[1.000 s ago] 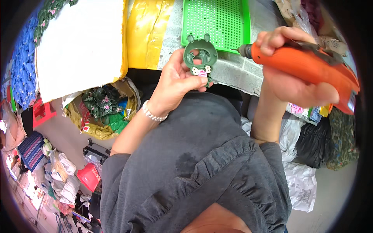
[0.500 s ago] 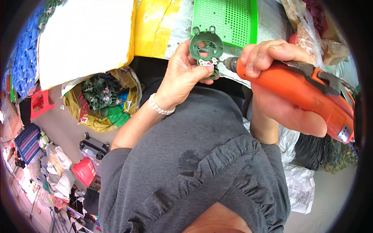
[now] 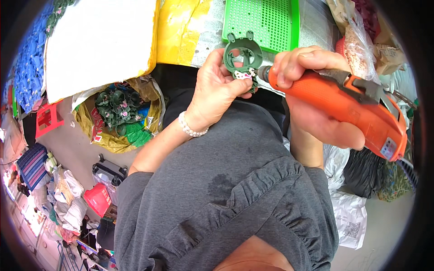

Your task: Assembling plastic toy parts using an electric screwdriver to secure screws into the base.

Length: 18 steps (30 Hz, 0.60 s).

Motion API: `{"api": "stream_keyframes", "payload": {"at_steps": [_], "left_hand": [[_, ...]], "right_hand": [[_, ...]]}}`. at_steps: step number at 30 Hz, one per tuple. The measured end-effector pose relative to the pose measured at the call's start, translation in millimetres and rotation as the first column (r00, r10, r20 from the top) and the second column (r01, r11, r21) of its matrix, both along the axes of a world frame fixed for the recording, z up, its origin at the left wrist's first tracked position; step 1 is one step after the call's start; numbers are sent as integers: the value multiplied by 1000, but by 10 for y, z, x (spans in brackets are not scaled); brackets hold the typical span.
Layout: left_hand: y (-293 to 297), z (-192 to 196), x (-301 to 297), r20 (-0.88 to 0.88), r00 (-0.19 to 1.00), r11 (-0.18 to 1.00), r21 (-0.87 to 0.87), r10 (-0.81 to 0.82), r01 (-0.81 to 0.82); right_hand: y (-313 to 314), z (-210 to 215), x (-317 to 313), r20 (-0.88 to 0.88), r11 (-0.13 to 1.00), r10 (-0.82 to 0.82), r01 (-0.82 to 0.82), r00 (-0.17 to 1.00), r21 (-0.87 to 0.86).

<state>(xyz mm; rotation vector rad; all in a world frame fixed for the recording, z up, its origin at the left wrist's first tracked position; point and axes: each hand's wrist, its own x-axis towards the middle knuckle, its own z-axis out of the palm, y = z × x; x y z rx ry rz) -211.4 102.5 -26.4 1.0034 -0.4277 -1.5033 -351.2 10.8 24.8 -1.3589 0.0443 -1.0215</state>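
Between the thumb and fingers of my left hand (image 3: 220, 81) is a dark green plastic part (image 3: 244, 50), shaped like an open round shell with two small tabs at its far rim. A small white and pink piece (image 3: 244, 74) sits at its near end, by my thumb. My right hand (image 3: 316, 86) is wrapped round an orange power screwdriver (image 3: 357, 108), its dark chuck pointing left. The chuck reaches the right side of the green part beside the white piece. The tip of the bit is hidden there.
A bright green perforated tray (image 3: 266, 22) lies at the far side of the work surface, with a white board (image 3: 99, 45) to its left. Below left, an open gold bag (image 3: 153, 122) holds several similar dark green parts. Clear plastic bags (image 3: 361, 49) crowd the far right.
The screwdriver has moved left, and its chuck is now right up against the green part, where a gap with a thin bit showed before. The green part shifted slightly right.
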Motion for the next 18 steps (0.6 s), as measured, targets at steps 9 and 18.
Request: {"api": "stream_keyframes", "payload": {"at_steps": [9, 18], "left_hand": [[36, -53, 2, -56, 998, 1000, 17, -3, 4], [33, -135, 56, -171, 982, 993, 69, -86, 99]], "right_hand": [[32, 16, 7, -55, 999, -33, 31, 998, -37], [-359, 83, -90, 28, 999, 30, -31, 999, 34]]}}
